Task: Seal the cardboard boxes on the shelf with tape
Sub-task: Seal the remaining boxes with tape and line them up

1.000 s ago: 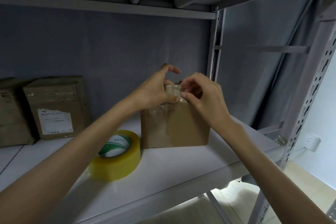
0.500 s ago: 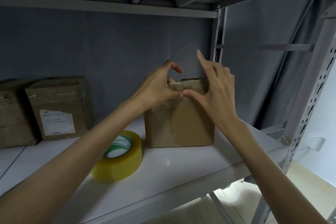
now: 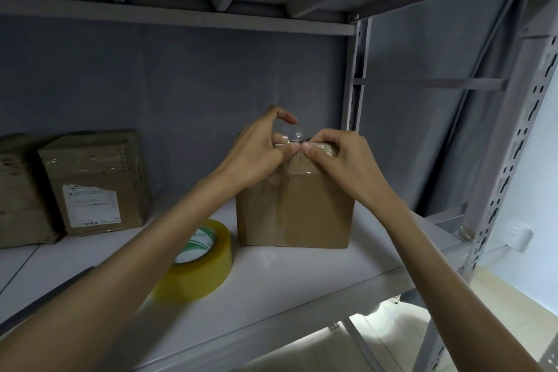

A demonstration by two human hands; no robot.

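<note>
Now pressing tape down along the top edge of a box on the shelf.

Head view: the cardboard box [image 3: 294,208] stands upright on the shelf [image 3: 302,281], just right of the yellow tape roll [image 3: 196,263]; the left hand [image 3: 256,157] and right hand [image 3: 347,160] meet at the box's top front edge, thumb tips touching, each grip curled and pinching a clear tape strip [image 3: 291,142] against the cardboard; glossy tape already runs down the front face; two more boxes [image 3: 90,181] lean at the back left, well apart; the step in hand looks like smoothing the strip over the seam; next, I judge, the thumbs should slide outward to flatten it, then the roll is needed for another box.
</note>
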